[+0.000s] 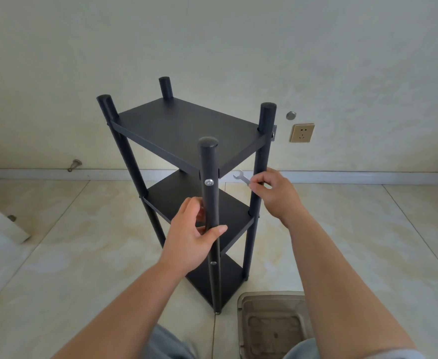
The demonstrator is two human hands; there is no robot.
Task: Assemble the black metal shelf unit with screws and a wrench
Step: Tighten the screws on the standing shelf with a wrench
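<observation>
The black metal shelf unit (184,128) stands upright on the tiled floor, with three boards and four round posts. My left hand (194,237) grips the nearest post (207,161) between the top and middle boards. A silver screw (209,182) sits in that post, just under the top board. A second, smaller screw (213,263) shows lower on the same post. My right hand (272,195) pinches a small silver wrench (241,177), whose open jaw points left, a short way right of the upper screw and apart from it.
A clear plastic tray (243,314) lies on the floor by my right knee, right of the unit's foot. A gold wall socket (302,132) is behind the unit. A pale panel (0,224) lies at the left edge.
</observation>
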